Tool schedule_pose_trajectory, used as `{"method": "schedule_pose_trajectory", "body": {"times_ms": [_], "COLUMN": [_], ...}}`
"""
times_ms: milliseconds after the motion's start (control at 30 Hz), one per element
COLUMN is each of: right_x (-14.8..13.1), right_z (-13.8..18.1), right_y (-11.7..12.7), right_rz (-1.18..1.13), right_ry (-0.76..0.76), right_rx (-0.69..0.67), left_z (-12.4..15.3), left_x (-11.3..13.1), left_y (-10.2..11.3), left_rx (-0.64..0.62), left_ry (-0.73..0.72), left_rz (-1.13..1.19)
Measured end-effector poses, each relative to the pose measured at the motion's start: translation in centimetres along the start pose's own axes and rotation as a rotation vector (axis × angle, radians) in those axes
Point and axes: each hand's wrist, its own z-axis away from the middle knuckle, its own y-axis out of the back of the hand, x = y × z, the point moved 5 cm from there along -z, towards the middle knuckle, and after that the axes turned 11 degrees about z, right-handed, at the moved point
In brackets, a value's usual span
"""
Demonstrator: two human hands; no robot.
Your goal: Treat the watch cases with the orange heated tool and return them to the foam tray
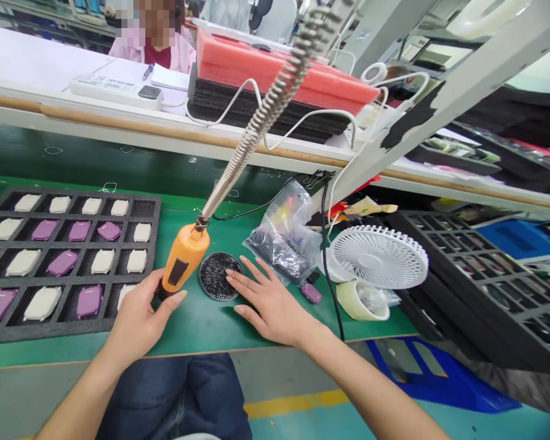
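My left hand [141, 315] is closed around the lower part of an orange electric screwdriver [189, 245], which hangs from a coiled metal spring [256, 125]. The screwdriver is tilted, and its tip is hidden by the hand. Just to its right, a round shallow dish [213, 282] full of tiny dark pieces, too small to name surely, lies on the green mat. My right hand [272, 305] is spread palm down, its fingertips over the dish's right edge. Left of my left hand, a black foam tray [158, 214] holds white and purple watch-like cases [89, 301] in its compartments.
A clear plastic bag [284, 238], a small purple case [311, 293], a white fan [378, 256] and a pale cup [362, 302] stand right of the dish. A black cable [332, 275] crosses the mat. Behind runs a raised shelf [165, 125]; a person [158, 55] sits beyond.
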Motion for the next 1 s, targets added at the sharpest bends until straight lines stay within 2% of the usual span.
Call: {"method": "schedule_pose_trajectory", "body": {"times_ms": [200, 367, 733, 1000], "right_x": [0.8, 0.0, 0.2, -0.7], "right_z": [-2.6, -2.6, -3.1, -3.2], "right_y": [-0.2, 0.0, 0.0, 0.0], "right_rz": [-0.019, -0.045, -0.085, -0.120], "right_ry": [-0.012, -0.012, -0.023, 0.031], "right_rx": [0.064, 0.055, 0.061, 0.043], "left_z": [-0.1, 0.0, -0.1, -0.2], "left_x": [0.5, 0.3, 0.0, 0.0], "left_y": [-0.2, -0.1, -0.2, 0.0], "left_rx": [-0.006, 0.000, -0.015, -0.011], "left_ry": [-0.018, -0.015, -0.005, 0.003], "left_rz": [-0.007, -0.008, 0.003, -0.012]}}
